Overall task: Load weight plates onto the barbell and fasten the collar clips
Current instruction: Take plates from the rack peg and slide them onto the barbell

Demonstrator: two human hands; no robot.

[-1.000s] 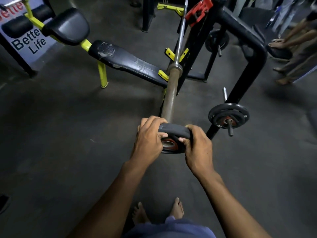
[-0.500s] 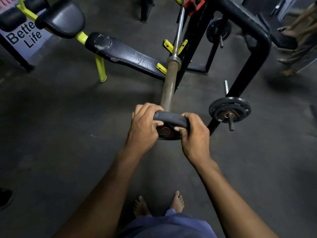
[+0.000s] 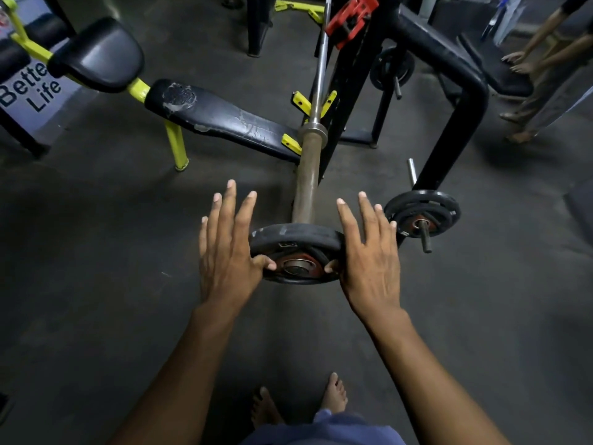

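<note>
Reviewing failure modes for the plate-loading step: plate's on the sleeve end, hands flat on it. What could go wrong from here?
1. The weight plate sits only at the outer end of the barbell sleeve, with no collar on it; it could slide back off.
2. Left hand and right hand have straight fingers, only thumbs on the plate's face, so there is little grip if it slips.
3. Bare feet stand below the plate; a drop would likely land there.

Weight plate (image 3: 296,239) sitting on barbell (image 3: 309,175) sleeve's near end; my left hand (image 3: 226,248), right hand (image 3: 369,252) flanking it; bench (image 3: 224,118) lying left of barbell.
</note>
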